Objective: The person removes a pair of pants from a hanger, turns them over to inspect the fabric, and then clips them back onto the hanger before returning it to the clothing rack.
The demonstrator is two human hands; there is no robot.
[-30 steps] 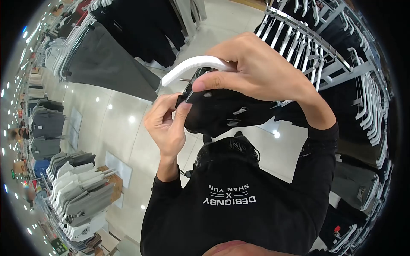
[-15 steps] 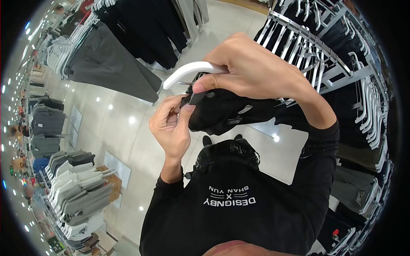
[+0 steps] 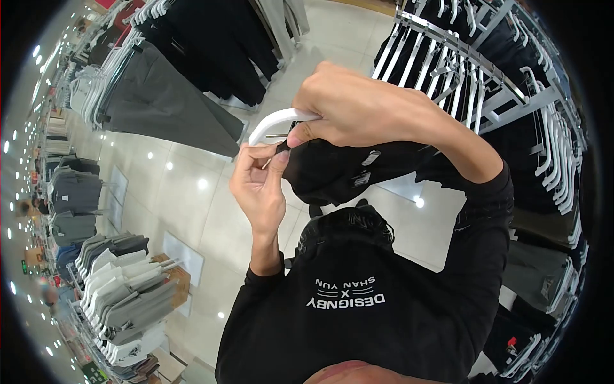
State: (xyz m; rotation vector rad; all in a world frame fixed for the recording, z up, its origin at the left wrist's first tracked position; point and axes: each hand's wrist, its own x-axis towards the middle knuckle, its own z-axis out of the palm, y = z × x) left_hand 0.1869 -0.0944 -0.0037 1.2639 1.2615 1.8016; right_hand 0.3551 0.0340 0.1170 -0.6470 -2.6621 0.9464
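Note:
A white hanger [image 3: 276,120] curves out to the left from my right hand [image 3: 358,109], whose fingers are wrapped round it. The thumb of that hand also presses on the top edge of a black garment [image 3: 326,168], which hangs below and to the right. Just below the hanger, my left hand [image 3: 259,189] pinches a small dark part of the garment's edge between thumb and index finger. A thin metal rod [image 3: 275,136] shows between the hanger and my fingertips. Both hands nearly touch at the pinched edge.
White hangers [image 3: 419,61] hang on a metal rack at the upper right. Grey trousers [image 3: 160,93] and black trousers [image 3: 198,45] hang at the upper left. Shirts [image 3: 128,281] hang on a rack at the lower left. More garments line the right side.
The white hanger and my right hand have moved slightly down and left. Less of the dark strip shows between my fingertips, and my left hand has come closer to the hanger's tip.

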